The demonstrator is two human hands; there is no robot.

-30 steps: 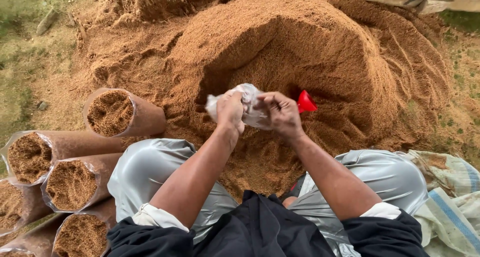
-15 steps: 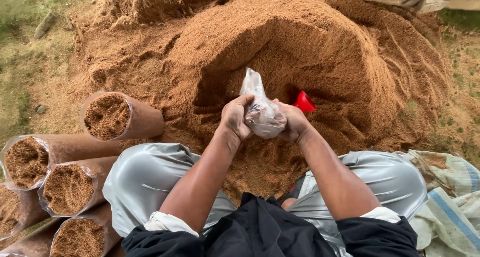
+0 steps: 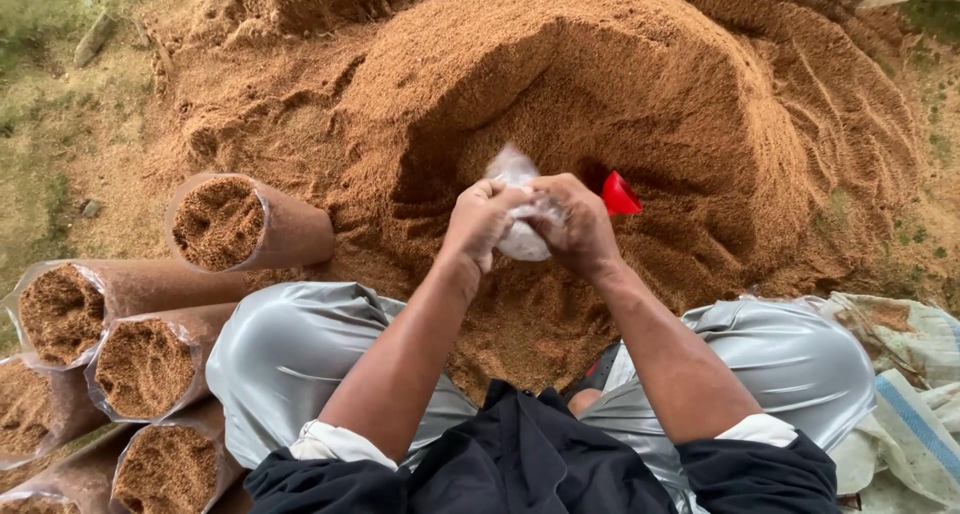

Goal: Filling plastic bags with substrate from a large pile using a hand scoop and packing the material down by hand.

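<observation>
Hands meet over the sawdust heap [image 3: 620, 84]: left hand [image 3: 478, 224] and right hand [image 3: 572, 224] fingers pinching a clear bag [image 3: 512, 166] between them, held close above the lap for control; red scoop [image 3: 620, 194] beside.

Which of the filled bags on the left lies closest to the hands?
The topmost filled bag, lying alone on the edge of the sawdust pile, open end facing the camera. The other bags are stacked lower left, farther from the left hand and right hand.

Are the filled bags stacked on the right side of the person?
No, the filled bags lie stacked by the person's left knee, while a cloth sack lies on the right.
</observation>
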